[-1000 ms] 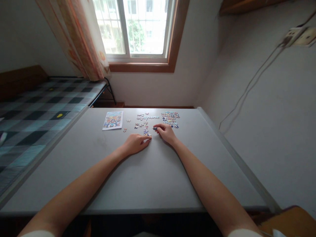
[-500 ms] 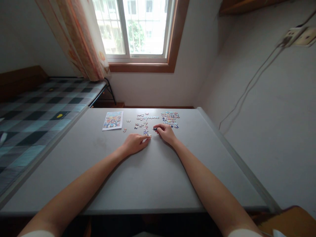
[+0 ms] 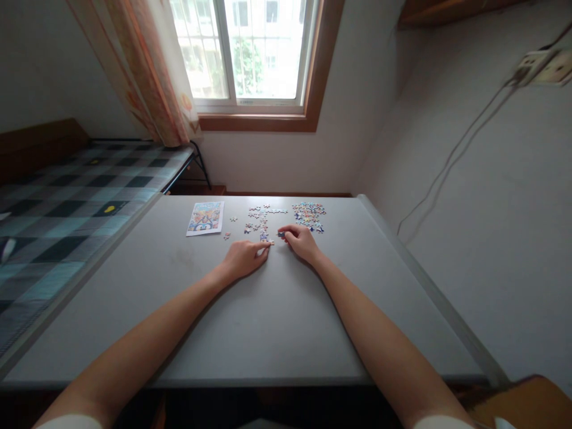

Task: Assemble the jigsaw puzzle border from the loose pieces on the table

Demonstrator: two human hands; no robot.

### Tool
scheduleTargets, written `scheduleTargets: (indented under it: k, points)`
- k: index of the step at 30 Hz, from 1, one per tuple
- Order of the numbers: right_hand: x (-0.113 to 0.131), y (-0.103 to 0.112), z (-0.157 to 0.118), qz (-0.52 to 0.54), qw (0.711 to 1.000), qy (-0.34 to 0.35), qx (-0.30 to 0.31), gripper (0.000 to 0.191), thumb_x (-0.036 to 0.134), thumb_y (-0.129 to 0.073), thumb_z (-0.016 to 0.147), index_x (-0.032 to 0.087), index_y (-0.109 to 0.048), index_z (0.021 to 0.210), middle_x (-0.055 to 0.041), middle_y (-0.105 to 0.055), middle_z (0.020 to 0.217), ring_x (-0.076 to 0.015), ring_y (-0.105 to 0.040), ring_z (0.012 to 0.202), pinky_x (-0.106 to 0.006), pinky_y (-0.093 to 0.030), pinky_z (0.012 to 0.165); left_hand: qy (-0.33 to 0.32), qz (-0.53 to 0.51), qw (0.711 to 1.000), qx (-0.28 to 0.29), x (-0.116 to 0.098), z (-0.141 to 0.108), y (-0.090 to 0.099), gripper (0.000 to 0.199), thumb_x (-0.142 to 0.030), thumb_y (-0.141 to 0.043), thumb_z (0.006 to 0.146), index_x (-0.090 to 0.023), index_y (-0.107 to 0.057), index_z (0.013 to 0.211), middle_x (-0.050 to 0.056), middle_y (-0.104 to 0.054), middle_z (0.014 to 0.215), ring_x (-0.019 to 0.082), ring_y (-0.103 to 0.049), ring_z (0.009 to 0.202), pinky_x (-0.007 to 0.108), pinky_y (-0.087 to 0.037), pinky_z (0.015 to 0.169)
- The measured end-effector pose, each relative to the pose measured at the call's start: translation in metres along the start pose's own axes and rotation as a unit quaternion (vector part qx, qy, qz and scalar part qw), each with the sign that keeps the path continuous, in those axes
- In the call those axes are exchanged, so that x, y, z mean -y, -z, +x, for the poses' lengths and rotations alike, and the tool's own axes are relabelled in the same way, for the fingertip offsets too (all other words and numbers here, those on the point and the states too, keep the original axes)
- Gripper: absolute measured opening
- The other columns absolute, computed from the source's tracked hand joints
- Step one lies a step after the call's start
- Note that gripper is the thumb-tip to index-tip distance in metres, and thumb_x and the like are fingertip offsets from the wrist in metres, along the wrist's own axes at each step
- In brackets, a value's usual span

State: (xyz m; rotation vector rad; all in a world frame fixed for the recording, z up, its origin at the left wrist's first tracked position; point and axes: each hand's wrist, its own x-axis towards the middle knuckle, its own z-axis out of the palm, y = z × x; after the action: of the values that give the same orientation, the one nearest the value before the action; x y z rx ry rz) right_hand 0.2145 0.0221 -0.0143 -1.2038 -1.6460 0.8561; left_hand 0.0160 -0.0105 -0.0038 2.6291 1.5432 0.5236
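Head view. The right hand (image 3: 302, 241) grasps a small dark jigsaw piece (image 3: 281, 234) between thumb and fingertips, just above or on the table (image 3: 268, 322); contact with the surface cannot be confirmed. The left hand (image 3: 245, 258) lies palm down, its index finger extended to a light-coloured jigsaw piece (image 3: 271, 242) at the near end of the assembled strip (image 3: 263, 221). The fingertip appears to touch that piece; whether thumb and finger grip it cannot be told. The hands are near each other but apart.

The assembled strip runs away from the person and meets a pale row of joined pieces (image 3: 277, 211) extending to the right at its far end. Beside the strip, on its left, lies a group of loose pieces (image 3: 252, 227); a second group (image 3: 255, 210) lies farther back. The main spread of loose pieces (image 3: 309, 213) occupies the table beyond the right hand. Two single pieces lie farther left, one pale (image 3: 233, 218) and one pinkish (image 3: 227, 236), between the groups and a printed picture sheet (image 3: 205, 218) lying flat.

Surroundings: a bed with a checked cover (image 3: 134, 179) at left, a patterned curtain (image 3: 147, 71), and a barred window (image 3: 263, 53) beyond the table.
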Motion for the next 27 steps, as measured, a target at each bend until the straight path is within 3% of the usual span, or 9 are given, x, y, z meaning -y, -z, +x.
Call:
scheduleTargets:
  k: [10, 27]
  points:
    - [-0.0022, -0.0006, -0.0004, -0.011, 1.0, 0.007, 0.001, 0.028, 0.014, -0.045, 0.073, 0.014, -0.071, 0.085, -0.0027, -0.067, 0.069, -0.0115, -0.06, 0.061, -0.023, -0.046, 0.062, -0.008, -0.001, 1.0, 0.012, 0.0011, 0.0004, 0.0013, 0.034, -0.038, -0.046, 0.09, -0.032, -0.066, 0.116, 0.0, -0.067, 0.063, 0.015, -0.061, 0.059, 0.023, -0.037, 0.059]
    - [-0.0033, -0.001, -0.0003, -0.023, 1.0, 0.014, 0.004, 0.028, 0.015, -0.045, 0.073, 0.015, -0.071, 0.085, -0.004, -0.069, 0.075, -0.0136, -0.063, 0.067, -0.024, -0.047, 0.064, -0.024, -0.018, 1.0, 0.006, 0.0021, 0.0006, 0.0015, 0.031, -0.038, -0.046, 0.09, -0.031, -0.069, 0.11, -0.001, -0.066, 0.061, 0.014, -0.06, 0.058, 0.023, -0.035, 0.057]
